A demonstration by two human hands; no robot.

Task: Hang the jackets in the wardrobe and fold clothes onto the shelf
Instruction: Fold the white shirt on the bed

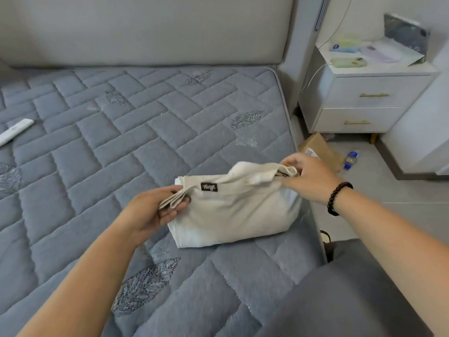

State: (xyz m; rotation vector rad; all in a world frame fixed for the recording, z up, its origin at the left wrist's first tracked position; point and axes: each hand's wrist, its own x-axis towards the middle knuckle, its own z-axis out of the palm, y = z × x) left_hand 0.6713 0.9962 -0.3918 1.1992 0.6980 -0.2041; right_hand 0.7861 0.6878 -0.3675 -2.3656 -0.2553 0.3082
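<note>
A cream-white garment (233, 210) with a small black label lies folded into a compact bundle near the right edge of the grey quilted mattress (121, 132). My left hand (155, 212) pinches the bundle's left edge between thumb and fingers. At the upper right corner of the garment, my right hand (308, 178), with a dark bead bracelet on its wrist, grips a bunched fold. No wardrobe, shelf or jacket is in view.
A white remote (14, 131) lies at the mattress's far left. A white nightstand (364, 98) with small items on top stands right of the padded headboard (145, 30). On the floor lie a cardboard box (320, 149) and a plastic bottle (351, 160).
</note>
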